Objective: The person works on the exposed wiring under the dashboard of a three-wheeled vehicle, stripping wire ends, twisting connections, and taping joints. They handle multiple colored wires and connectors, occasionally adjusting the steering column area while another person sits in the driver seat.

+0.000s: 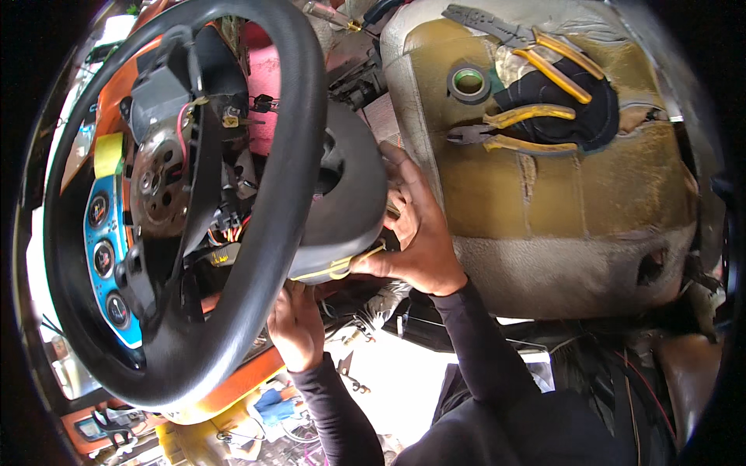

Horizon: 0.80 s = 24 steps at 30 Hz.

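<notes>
A dark grey plastic steering column cover (353, 186), with a round opening and a yellow line along its lower edge, sits behind the right side of the black steering wheel (299, 147). My right hand (416, 225) grips the cover's right end, thumb at the lower edge and fingers curled round the side. Below the cover, my left hand (298, 330) has its fingers up against the lower edge; the wheel rim and the cover partly hide the fingertips. The wheel's centre is uncovered, and coloured wires (229, 229) show behind it.
On the worn brown seat (497, 202) at right lie yellow-handled cutting pliers (517, 128), larger yellow-handled pliers (536, 50), a roll of black tape (468, 81) and a dark cloth (602, 109). A blue gauge panel (109, 260) stands left, beyond the wheel. Keys (265, 102) hang near the column.
</notes>
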Each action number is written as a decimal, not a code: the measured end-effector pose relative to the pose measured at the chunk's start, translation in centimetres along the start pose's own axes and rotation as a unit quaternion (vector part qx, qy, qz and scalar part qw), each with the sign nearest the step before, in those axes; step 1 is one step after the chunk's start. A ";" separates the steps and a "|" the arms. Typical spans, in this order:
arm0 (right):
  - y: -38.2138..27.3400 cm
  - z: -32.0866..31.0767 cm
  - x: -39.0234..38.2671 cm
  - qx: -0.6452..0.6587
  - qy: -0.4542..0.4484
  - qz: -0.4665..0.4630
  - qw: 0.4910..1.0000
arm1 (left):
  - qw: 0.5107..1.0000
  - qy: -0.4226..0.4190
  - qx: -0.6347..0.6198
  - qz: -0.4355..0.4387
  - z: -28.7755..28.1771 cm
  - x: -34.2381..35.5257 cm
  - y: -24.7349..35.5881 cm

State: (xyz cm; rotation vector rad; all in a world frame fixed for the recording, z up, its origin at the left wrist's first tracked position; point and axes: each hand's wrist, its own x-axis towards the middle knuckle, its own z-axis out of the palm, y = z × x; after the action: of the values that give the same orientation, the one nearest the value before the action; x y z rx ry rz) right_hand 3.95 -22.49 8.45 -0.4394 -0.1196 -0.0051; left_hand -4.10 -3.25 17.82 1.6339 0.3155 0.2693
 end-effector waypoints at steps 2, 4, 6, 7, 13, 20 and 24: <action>0.3 -0.2 0.7 -0.086 -0.026 -0.019 0.996 | 0.987 -0.131 -0.050 0.083 0.8 -0.6 0.6; 0.5 0.2 1.8 -0.163 -0.063 -0.068 0.982 | 0.990 -0.023 0.102 0.094 1.8 -0.8 1.0; 0.4 0.6 2.6 -0.227 -0.084 -0.092 0.966 | 0.963 0.038 0.254 0.083 2.3 -0.6 1.8; 0.5 1.0 3.0 -0.232 -0.072 -0.103 0.965 | 0.933 0.052 0.335 0.117 2.4 -0.6 2.3; 1.1 -0.4 5.5 -0.166 -0.115 -0.101 0.974 | 0.857 0.077 0.461 0.217 1.8 0.6 2.6; 5.6 0.1 10.3 0.165 0.094 0.080 0.978 | 0.847 0.160 0.459 0.215 3.7 -0.1 1.7; 8.0 0.5 14.8 0.049 0.047 0.124 0.990 | 0.885 0.203 0.388 0.159 4.2 -0.4 1.7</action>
State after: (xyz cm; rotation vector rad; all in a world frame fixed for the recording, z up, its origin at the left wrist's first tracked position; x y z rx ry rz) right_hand 18.85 -14.68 7.22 -0.3533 0.0283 0.2240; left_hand -2.91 -7.49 19.15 2.4270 0.5130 0.8232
